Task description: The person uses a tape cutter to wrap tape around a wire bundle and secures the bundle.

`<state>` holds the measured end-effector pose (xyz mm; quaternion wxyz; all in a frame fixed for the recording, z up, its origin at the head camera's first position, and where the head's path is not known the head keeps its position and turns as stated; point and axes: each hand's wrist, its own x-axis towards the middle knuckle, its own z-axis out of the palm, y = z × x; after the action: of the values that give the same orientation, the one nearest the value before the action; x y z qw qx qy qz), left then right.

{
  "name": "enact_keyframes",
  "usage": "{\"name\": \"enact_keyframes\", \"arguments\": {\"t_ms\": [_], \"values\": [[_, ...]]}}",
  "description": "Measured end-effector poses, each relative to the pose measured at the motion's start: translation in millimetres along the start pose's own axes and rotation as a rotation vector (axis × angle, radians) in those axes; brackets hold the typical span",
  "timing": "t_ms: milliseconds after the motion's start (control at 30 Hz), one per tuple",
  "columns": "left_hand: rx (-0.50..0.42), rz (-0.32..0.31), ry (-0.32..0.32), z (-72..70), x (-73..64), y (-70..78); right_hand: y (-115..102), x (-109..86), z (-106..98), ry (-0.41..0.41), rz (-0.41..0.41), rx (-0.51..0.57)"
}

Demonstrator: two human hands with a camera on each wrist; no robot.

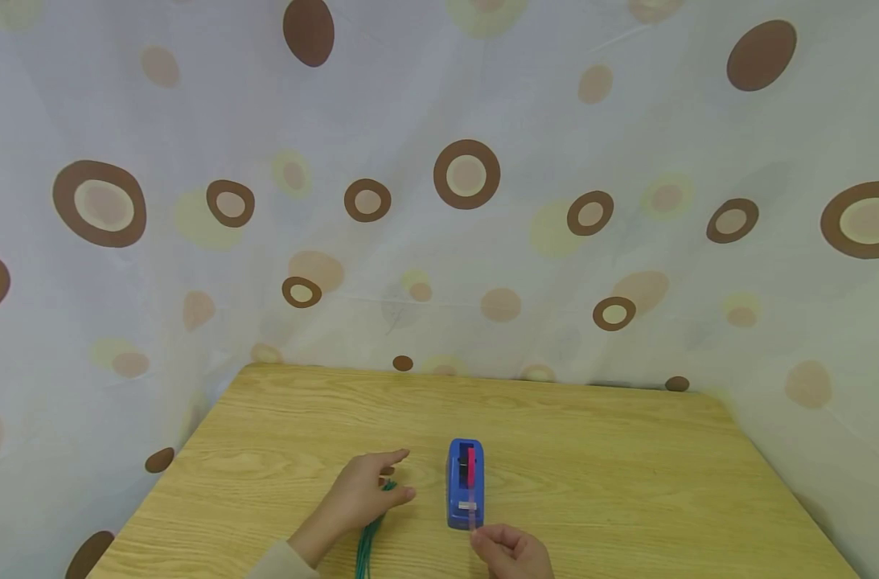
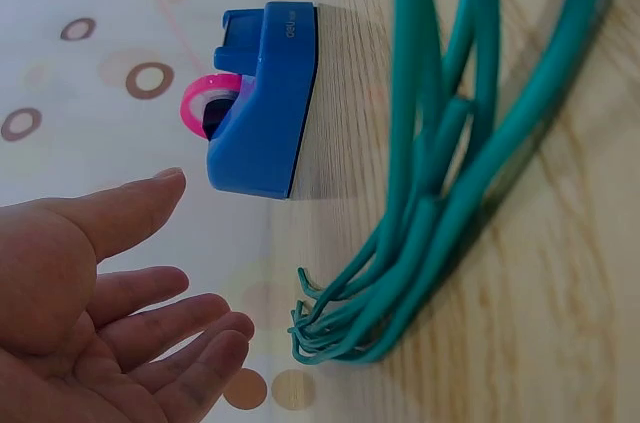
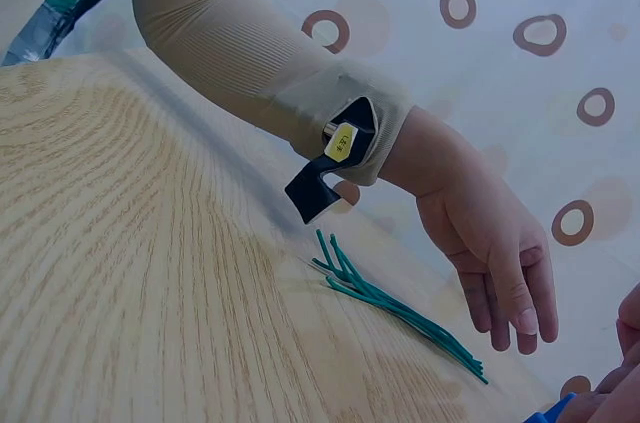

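Dispensing tape: one blue dispenser (image 1: 454, 490), lower centre of the head view, standing on the counter (image 1: 591, 466), fitted with a pink roll (image 1: 471, 468). One tape strip (image 1: 472, 521), drawn past the cutter (image 1: 467, 506) toward the bottom edge. Right hand (image 1: 517, 553): fingers pinching the strip's free end. Left hand (image 1: 363, 492): fingers spread, holding nothing, near a bundle of green strands (image 1: 364, 551), bottom centre-left. Step in hand, by judgement: pulling out a length; next move probably calls for tearing it against the cutter. Writing: "deli" (image 2: 292, 25), dispenser's side, upper centre of the left wrist view; yellow tag (image 3: 341, 142), centre of the right wrist view, characters unclear.
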<state>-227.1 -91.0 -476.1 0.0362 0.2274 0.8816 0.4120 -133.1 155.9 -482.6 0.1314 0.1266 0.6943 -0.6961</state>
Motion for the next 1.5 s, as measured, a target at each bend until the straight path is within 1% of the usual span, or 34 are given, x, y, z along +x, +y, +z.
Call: {"name": "enact_keyframes", "arguments": {"t_ms": [233, 400, 533, 767, 1033, 1267, 1500], "values": [[0.024, -0.022, 0.031, -1.5, -3.5, -0.6, 0.4, 0.2, 0.0, 0.0, -0.005, -0.012], [0.04, -0.026, 0.039, -2.6, -6.9, -2.3, -1.1, -0.6, 0.3, 0.01, 0.001, -0.024], [0.054, -0.041, 0.043, -3.4, -9.8, -3.5, -2.0, -0.8, 0.7, 0.024, 0.006, -0.038], [0.04, -0.075, 0.056, -5.0, -13.7, -4.1, -1.1, -0.7, 0.7, 0.025, -0.003, -0.04], [0.048, -0.121, 0.071, -7.5, -18.8, -3.5, 0.5, 0.0, -0.2, 0.014, -0.01, -0.03], [0.033, -0.12, 0.075, -9.4, -22.3, -4.2, -0.8, -1.3, 0.2, 0.016, -0.009, -0.032], [0.039, -0.117, 0.077, -10.7, -25.1, -4.4, -2.6, -1.6, -0.8, 0.02, 0.006, -0.051]]}}
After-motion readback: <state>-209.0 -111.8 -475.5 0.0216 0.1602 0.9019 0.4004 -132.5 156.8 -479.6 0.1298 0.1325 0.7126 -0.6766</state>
